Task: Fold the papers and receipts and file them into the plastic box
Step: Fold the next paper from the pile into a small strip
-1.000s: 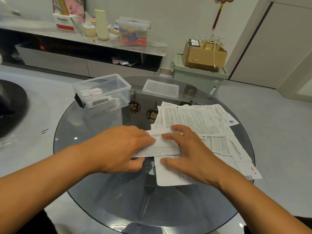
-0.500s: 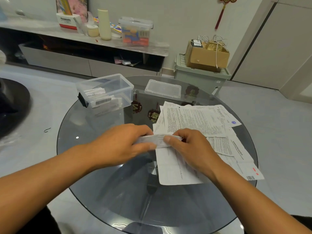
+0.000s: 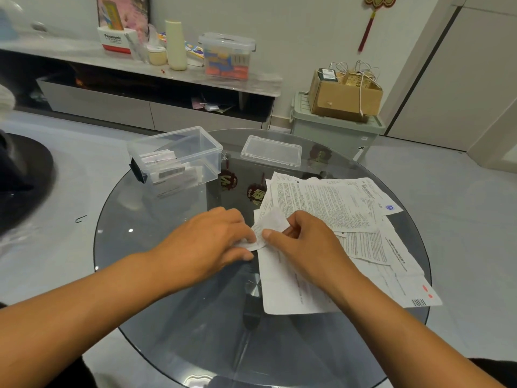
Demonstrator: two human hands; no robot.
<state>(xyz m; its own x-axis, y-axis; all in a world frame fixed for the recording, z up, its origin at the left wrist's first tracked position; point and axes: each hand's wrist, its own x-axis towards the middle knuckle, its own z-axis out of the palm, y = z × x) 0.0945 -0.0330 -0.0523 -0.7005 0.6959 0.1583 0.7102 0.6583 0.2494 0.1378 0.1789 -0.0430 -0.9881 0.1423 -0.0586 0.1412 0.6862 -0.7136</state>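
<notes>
The plastic box (image 3: 179, 158) stands open at the left rear of the table (image 3: 167, 317), with several folded slips already lying in its left half; the filing is judged part done. Its lid (image 3: 271, 151) lies flat just to the right, apart from it.

At centre, the left hand (image 3: 207, 245) pinches the left end of a small receipt (image 3: 263, 233) between thumb and curled fingers. The right hand (image 3: 305, 242) grips the other end, thumb on the near side and fingers curled behind, turning the paper over on itself. The receipt is held just above the table, over the near-left corner of the paper stack. The step in hand is judged to be the fold of this one receipt.

The next move calls for pressing the crease flat, then carrying the slip left and rearward to the box and setting it beside those already filed.

To the right lies the remaining stack of papers (image 3: 335, 208), overlapping and unfolded, reaching to the table's right edge; much work is judged left.

The table is round, of dark glass, reflective. Behind it stand a low cabinet (image 3: 98, 99) with clutter on top, a green storage bin (image 3: 335, 130) bearing a cardboard box (image 3: 344, 99), pale walls and a pale tiled floor (image 3: 461, 205).
</notes>
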